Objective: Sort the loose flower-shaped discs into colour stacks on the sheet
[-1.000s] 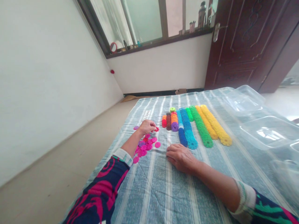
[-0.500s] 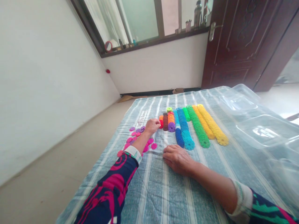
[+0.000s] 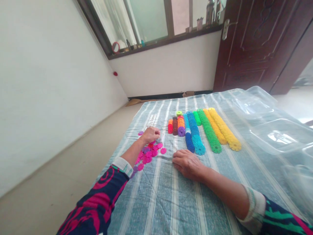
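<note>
Head | with left hand (image 3: 151,134), reaches beside pink discs (image 3: 146,159), bending fingers close, cannot tell hold | with right hand (image 3: 187,164), rests on striped cloth (image 3: 163,202), curling fingers, cannot tell hold

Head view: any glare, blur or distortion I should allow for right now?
Head view: white glare on the middle clear container; head view: the nearer clear container at the right edge looks smeared; head view: pink discs look soft where they overlap; head view: the door appears tilted.
</note>
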Available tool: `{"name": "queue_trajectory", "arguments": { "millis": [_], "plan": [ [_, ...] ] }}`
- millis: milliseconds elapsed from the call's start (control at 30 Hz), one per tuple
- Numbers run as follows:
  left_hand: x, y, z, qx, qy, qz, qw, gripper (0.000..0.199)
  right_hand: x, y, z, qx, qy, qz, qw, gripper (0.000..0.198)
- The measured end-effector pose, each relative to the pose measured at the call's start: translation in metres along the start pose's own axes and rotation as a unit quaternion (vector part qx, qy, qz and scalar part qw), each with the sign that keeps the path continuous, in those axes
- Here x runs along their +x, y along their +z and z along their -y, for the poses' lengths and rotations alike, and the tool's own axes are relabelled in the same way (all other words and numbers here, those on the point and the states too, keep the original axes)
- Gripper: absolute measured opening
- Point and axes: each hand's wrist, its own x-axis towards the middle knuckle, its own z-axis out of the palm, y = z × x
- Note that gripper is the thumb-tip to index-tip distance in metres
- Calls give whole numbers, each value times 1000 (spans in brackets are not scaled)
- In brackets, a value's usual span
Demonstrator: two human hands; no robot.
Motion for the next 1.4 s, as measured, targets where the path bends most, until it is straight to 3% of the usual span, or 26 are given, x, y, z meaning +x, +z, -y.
{"name": "queue_trajectory", "arguments": {
  "millis": [100,333,533,867,1067,1400],
  "plan": [
    [-19,-6,3,11,-3,64,998,8,-1,0,0,-1,1,1,1000,16],
    [-46,-8,-8,-11,4,108,994,10,-2,-1,1,-3,2,-2,1000,18],
    [-48,-14,-5,-31,-37,131,990,3,-2,-3,2,-3,4,-4,1000,16],
    [-46,-20,1,-41,-84,174,980,8,-2,-2,1,-3,6,1,1000,17],
    [-47,-16,-3,-15,-73,146,987,5,-2,-3,2,-1,6,-2,1000,17],
    [-47,-18,-5,29,-78,204,975,18,-2,-4,2,-11,7,7,1000,15]
  ]
}}
